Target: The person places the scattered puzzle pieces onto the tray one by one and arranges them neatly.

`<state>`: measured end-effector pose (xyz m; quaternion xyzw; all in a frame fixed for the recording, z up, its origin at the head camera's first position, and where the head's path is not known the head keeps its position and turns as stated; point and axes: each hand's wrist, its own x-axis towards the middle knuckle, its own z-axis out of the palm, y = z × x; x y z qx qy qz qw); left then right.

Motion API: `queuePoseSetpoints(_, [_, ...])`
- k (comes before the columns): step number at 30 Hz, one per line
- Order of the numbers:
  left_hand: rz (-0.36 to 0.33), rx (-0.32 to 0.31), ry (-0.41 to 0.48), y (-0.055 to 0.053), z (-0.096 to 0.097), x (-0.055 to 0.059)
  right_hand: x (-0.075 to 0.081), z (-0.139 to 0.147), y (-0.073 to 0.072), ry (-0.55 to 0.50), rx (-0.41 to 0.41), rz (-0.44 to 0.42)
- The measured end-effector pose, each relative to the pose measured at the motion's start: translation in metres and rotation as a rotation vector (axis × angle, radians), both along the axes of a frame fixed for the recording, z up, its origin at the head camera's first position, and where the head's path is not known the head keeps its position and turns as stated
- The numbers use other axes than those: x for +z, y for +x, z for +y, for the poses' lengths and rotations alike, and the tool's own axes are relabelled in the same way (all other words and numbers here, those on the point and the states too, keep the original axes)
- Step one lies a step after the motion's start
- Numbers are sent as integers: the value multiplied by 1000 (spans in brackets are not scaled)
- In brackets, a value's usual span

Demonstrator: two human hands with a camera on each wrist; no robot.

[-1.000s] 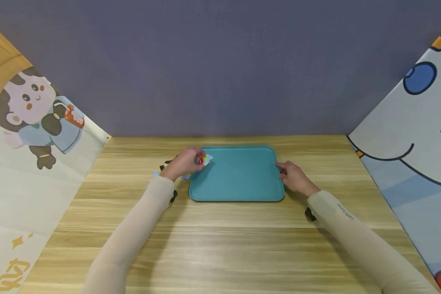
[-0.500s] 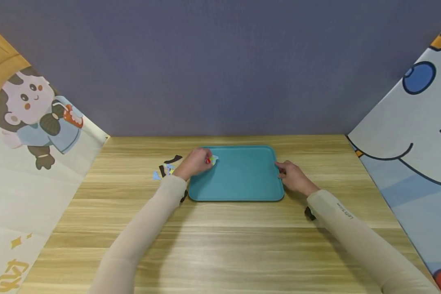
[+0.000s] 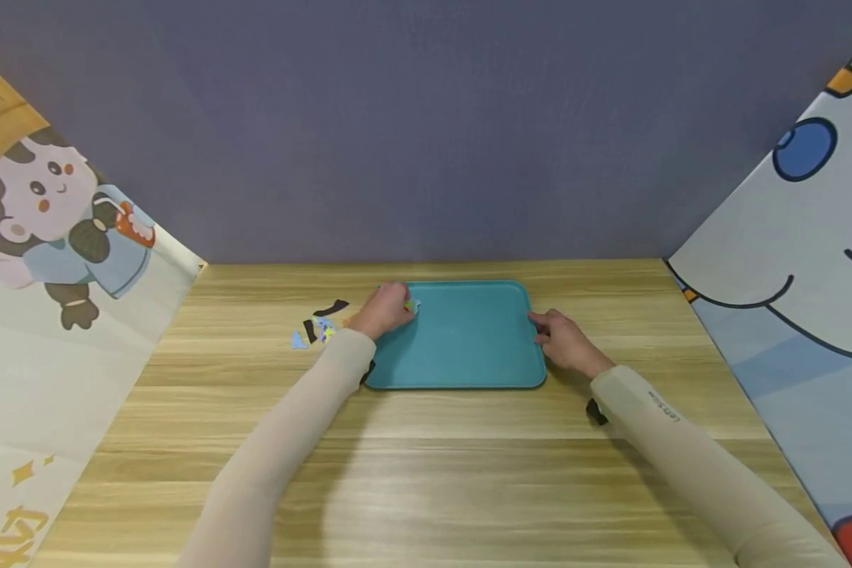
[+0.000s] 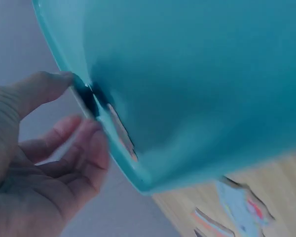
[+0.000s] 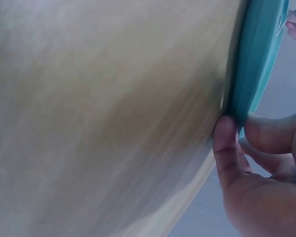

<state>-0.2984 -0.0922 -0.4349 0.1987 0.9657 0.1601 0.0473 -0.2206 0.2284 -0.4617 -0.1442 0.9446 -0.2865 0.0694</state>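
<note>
My left hand point(image 3: 390, 308) pinches a small flat colourful puzzle piece point(image 3: 415, 305) above the left end of a teal tray point(image 3: 468, 339). Most of that piece is hidden behind the fingers. In the left wrist view, a thin tan-edged strip point(image 4: 122, 131) shows beside the fingertips, inside the tray's rim; I cannot tell whether it belongs to the pinched piece. My right hand point(image 3: 566, 343) holds the tray's right rim, with thumb and fingers about the edge in the right wrist view.
Left of the tray lie loose puzzle pieces: a curved black one point(image 3: 331, 308), a short black one point(image 3: 309, 330), a light-blue one point(image 3: 298, 340) and a blue-yellow one point(image 3: 325, 330). A dark wall point(image 3: 426, 142) stands behind the wooden table point(image 3: 454, 473), with printed panels at both sides.
My left hand has moved a little to the right over the tray with the puzzle piece, uncovering more loose pieces on the table. My right hand has stayed on the rim.
</note>
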Motion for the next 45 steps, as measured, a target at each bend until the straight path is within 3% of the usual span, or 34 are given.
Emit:
queuePoseSetpoints(7, [-70,37,-50,-5,10,0,-1,2,0,5,-7,12])
queuePoseSetpoints(19, [-124,89,-37,-11,16,-3,-2,-2,-2,3,6,37])
queuePoseSetpoints(26, [-64,52,-2,-11,4,7,0,-2,-1,7,2,12])
queuePoseSetpoints(30, [-107,69,48,-7,-7,15,0,-1,0,3,-6,-5])
queuePoseSetpoints(35, [-89,87,44,-1,-20,25,0,-1,1,0,-13,-7])
queuePoseSetpoints(45, [-37,64,77,15,-44,26,-1,-1,0,0,-16,3])
